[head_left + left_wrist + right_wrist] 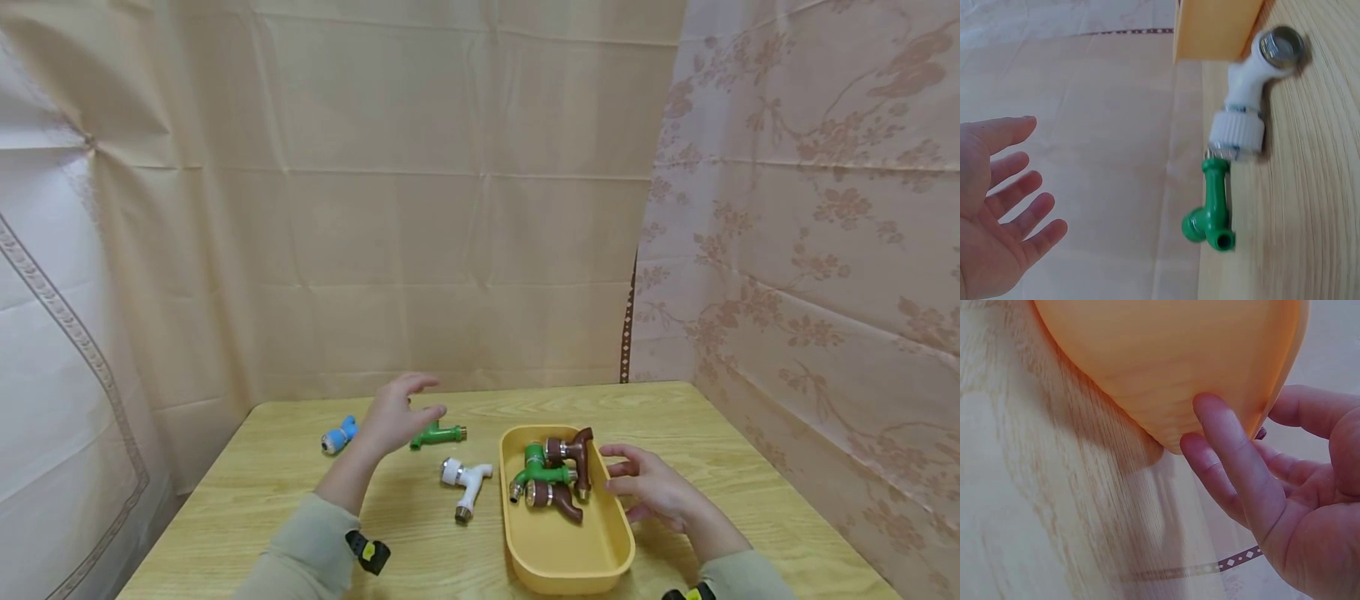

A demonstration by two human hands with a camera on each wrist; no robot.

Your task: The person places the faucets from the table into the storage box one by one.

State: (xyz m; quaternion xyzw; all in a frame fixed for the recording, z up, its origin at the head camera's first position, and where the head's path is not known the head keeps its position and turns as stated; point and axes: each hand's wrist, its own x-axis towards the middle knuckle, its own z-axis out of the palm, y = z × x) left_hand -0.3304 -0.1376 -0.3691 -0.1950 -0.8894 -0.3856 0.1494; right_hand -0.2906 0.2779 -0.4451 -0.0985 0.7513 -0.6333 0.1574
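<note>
My left hand [396, 419] hovers over the table with its fingers spread and holds nothing. Below and beyond it lies a green tap [444, 434], partly hidden by the hand in the head view. Nearer to me is a white tap [468, 481] with a ribbed knob, also seen in the left wrist view [1249, 87]. My right hand [656, 487] is at the right side of a yellow tray [562, 562], fingers against or very near its outer wall. Inside the tray are another green tap [551, 474] and two brown taps, one upper [579, 452] and one lower [562, 502].
A blue tap [343, 434] lies on the wooden table [405, 542], left of my left hand. Beige cloth [450, 208] hangs behind the table's far edge, and flowered cloth [832, 250] hangs along the right side.
</note>
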